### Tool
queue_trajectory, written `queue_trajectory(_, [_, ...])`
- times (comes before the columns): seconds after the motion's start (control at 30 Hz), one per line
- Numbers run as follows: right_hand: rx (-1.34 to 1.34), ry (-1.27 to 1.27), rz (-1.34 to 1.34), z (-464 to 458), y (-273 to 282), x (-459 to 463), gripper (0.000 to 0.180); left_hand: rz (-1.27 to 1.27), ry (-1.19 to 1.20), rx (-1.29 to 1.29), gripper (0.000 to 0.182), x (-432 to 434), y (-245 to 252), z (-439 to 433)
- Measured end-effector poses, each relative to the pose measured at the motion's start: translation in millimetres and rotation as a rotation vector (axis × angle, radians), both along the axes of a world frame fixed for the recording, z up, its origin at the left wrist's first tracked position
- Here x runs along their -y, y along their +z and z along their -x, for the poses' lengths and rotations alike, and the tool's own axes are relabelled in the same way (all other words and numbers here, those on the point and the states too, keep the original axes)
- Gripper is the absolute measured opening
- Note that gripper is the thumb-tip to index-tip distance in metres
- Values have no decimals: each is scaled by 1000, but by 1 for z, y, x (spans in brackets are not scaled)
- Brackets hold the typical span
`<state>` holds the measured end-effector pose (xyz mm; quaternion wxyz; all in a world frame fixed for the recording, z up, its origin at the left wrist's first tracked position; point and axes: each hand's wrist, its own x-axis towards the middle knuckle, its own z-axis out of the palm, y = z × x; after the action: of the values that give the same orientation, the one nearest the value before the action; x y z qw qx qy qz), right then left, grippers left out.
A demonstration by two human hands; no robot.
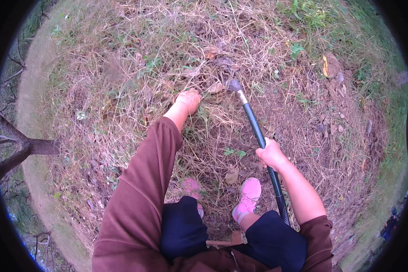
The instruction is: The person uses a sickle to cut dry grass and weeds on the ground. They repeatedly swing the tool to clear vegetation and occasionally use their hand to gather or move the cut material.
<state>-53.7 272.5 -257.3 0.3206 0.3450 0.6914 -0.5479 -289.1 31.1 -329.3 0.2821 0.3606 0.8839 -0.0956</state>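
My right hand [271, 154] is closed around the dark green handle of a long garden tool [255, 124]. The tool slants up and to the left, and its dark metal head [235, 85] rests at the ground among dry leaves. My left hand [189, 99] reaches down into dry grass [204, 119], left of the tool head. Its fingertips are partly hidden by grass and leaves, so whether it grips anything cannot be told. A dry brown leaf [215, 88] lies between my left hand and the tool head.
My pink shoes [250, 195] stand on the grassy ground. A tree trunk [44, 147] with forked branches is at the far left. At the upper right lies a brownish lump with a yellow edge [330, 66], above bare soil with small stones [333, 122]. Green grass borders the right side.
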Motion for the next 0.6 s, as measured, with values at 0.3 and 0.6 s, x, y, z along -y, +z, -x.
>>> queue_trajectory(0.3, [-188, -61, -125, 31, -2, 2, 17, 87, -74, 50, 26, -14, 16, -15])
queue_trajectory(0.6, [-21, 64, -377, -63, -55, 1, 29, 48, -37, -45, 27, -6, 16, -39])
